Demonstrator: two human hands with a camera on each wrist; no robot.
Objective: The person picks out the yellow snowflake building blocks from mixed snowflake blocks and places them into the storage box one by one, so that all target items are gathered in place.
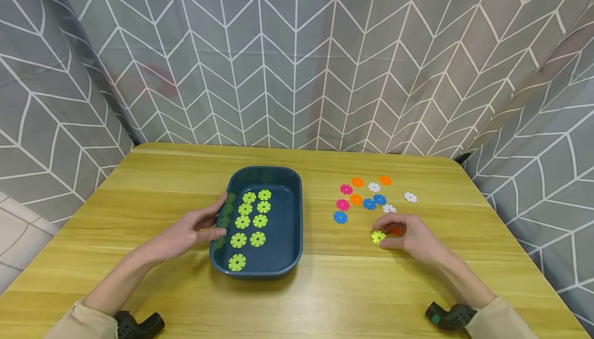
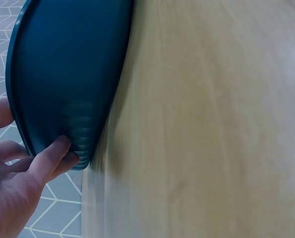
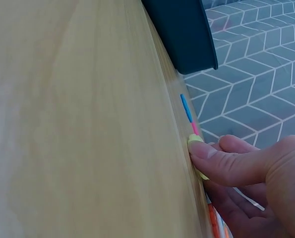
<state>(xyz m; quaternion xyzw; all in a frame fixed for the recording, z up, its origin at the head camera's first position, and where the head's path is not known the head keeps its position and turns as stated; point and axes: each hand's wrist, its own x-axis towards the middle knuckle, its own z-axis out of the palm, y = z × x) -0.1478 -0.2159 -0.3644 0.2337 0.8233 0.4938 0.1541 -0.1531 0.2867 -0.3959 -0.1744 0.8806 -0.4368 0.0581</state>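
Observation:
A dark blue tray [image 1: 284,236] stands left of centre on the wooden table, with yellow-green notched discs [image 1: 242,222] laid out in two columns on its floor. My left hand [image 1: 192,229] holds the tray's left side at the rim; in the left wrist view its fingers [image 2: 50,156] lie against the tray wall [image 2: 70,69]. Right of the tray, my right hand [image 1: 413,235] pinches one yellow-green disc [image 1: 377,237] between thumb and fingers, just over the table. An orange disc [image 1: 396,231] shows partly behind that hand.
Loose discs lie on the table [image 1: 352,282] beyond my right hand: pink [image 1: 343,205], blue [image 1: 341,218], orange [image 1: 385,180] and white [image 1: 410,197]. A grey patterned curtain [image 1: 278,70] hangs along the table's far edge.

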